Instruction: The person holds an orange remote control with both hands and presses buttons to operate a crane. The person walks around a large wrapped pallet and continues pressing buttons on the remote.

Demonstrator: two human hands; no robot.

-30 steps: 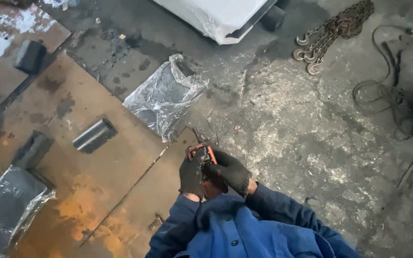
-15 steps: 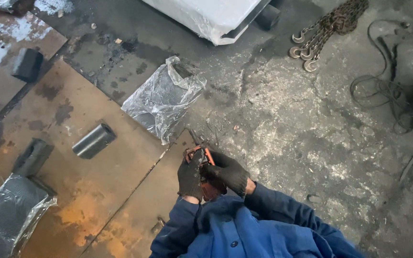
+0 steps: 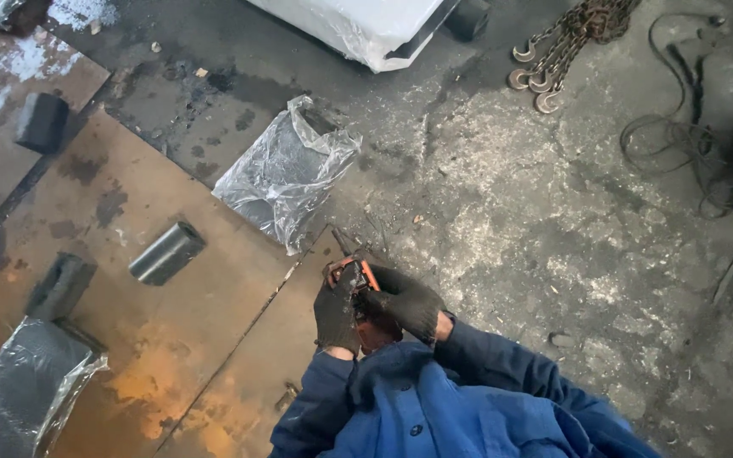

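Both gloved hands (image 3: 375, 309) clasp small orange tool (image 3: 356, 273) (rusty plate (image 3: 171, 339) beneath).

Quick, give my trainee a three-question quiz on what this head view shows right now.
1. True or false: both gloved hands are on the small orange tool.
2. What lies on the floor just beyond the hands? A) clear plastic bag B) bucket C) ladder
3. What hangs at top right, ending in hooks?

Key:
1. True; left hand and right hand both hold it.
2. A
3. A rusty chain.
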